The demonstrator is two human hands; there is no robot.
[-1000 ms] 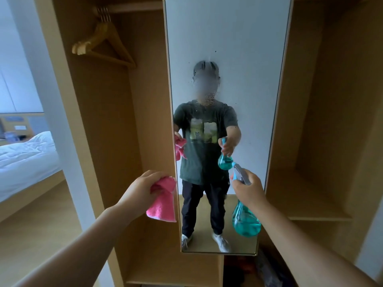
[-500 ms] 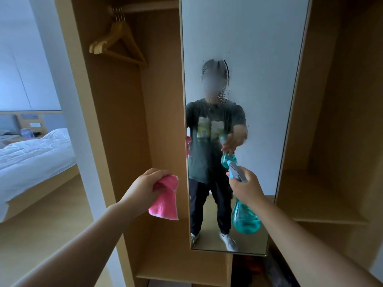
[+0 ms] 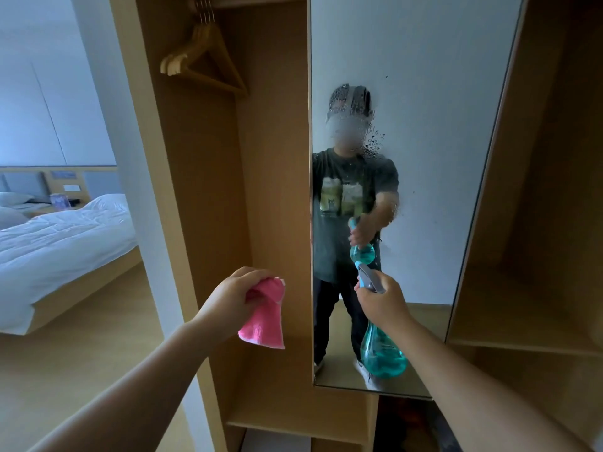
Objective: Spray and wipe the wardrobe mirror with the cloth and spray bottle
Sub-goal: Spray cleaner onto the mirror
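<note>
Now your right hand [image 3: 381, 301] has its fingers wrapped tight round the neck of the spray bottle [image 3: 382, 355]. The bottle stands tall, with its round belly below your fist and its nozzle on top pointing at the mirror [image 3: 424, 93], near the glass. Your left hand [image 3: 231, 298] squeezes the pink cloth [image 3: 265, 319], which hangs down beside the mirror.
</note>
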